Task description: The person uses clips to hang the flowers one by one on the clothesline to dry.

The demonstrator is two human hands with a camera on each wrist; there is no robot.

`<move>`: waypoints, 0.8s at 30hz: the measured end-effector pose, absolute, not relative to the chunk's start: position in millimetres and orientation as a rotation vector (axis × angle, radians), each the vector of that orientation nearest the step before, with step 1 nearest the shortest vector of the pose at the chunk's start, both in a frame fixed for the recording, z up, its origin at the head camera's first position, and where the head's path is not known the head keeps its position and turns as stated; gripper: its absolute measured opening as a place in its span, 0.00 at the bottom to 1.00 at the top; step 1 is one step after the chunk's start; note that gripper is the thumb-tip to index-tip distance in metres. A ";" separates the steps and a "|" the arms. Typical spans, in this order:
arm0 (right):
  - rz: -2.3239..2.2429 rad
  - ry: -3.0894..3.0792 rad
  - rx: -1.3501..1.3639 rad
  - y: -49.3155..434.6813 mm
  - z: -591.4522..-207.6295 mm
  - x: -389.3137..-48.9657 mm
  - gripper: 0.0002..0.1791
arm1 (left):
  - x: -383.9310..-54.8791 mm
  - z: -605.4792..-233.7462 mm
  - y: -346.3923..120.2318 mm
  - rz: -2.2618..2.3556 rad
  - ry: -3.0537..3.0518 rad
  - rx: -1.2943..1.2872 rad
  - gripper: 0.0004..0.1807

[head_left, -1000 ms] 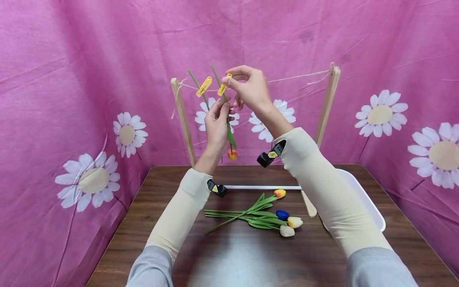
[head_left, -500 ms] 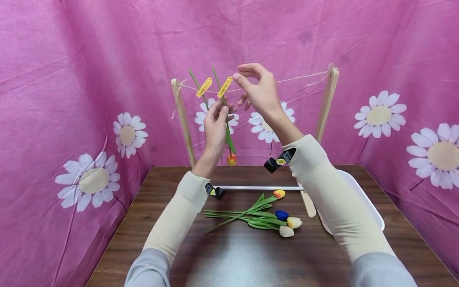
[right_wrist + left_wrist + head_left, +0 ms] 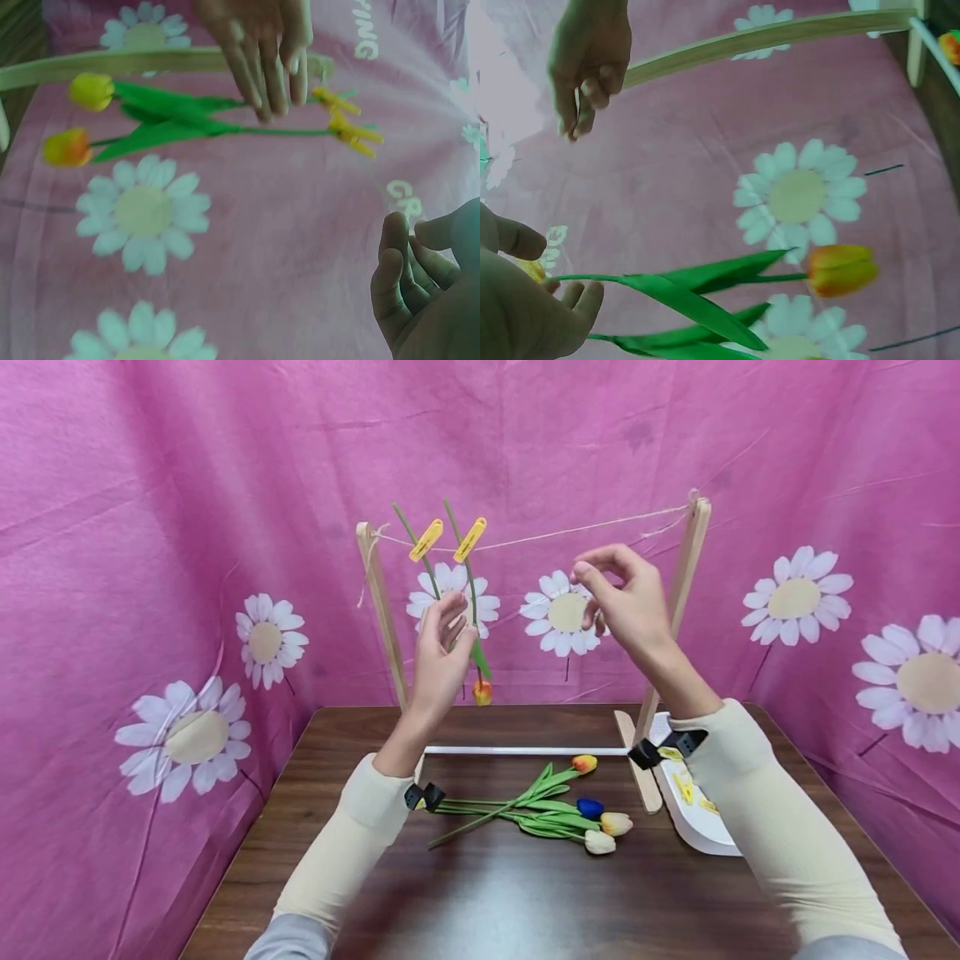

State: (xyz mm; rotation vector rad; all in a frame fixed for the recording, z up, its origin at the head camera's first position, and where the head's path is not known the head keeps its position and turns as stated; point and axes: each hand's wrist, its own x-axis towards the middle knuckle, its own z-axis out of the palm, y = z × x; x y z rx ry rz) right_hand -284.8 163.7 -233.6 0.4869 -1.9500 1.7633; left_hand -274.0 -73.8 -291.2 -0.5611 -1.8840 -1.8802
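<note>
Two tulips hang head down from a string (image 3: pixel 577 529), each stem clipped by a yellow clothespin. The right-hand clothespin (image 3: pixel 470 540) carries the orange-yellow tulip (image 3: pixel 482 693). Beside it, the left clothespin (image 3: pixel 426 540) carries a yellow tulip (image 3: pixel 91 91), whose bloom my left hand hides in the head view. My left hand (image 3: pixel 442 660), fingers loosely spread, is just beside the hanging stems and grips nothing. Below the string's right half, my right hand (image 3: pixel 630 602) is in the air with relaxed, bent fingers and nothing between them.
Wooden posts (image 3: pixel 684 568) hold the string, joined low down by a white rod (image 3: pixel 525 751). Several tulips (image 3: pixel 540 810) lie on the brown table (image 3: pixel 480 902), with blue, orange and pale blooms. At right, a white tray (image 3: pixel 705 842) holds yellow clothespins (image 3: pixel 683 788), partly behind my right arm.
My right hand has let go of the right-hand clothespin and moved right and down. My left hand has released the orange-yellow tulip's stem and dropped slightly. More of the tray shows.
</note>
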 end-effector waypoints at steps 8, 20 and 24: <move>1.485 -2.180 0.364 219.9 -277.5 -268.8 0.13 | -266.0 -329.4 -95.8 -1.847 -2.008 -0.528 0.16; 1.050 -2.587 0.328 311.1 -333.7 -260.9 0.14 | -259.2 -391.3 -135.5 -1.890 -2.329 -0.731 0.10; 0.938 -2.730 0.352 336.4 -353.8 -265.7 0.12 | -258.3 -414.5 -145.0 -1.832 -2.491 -0.772 0.09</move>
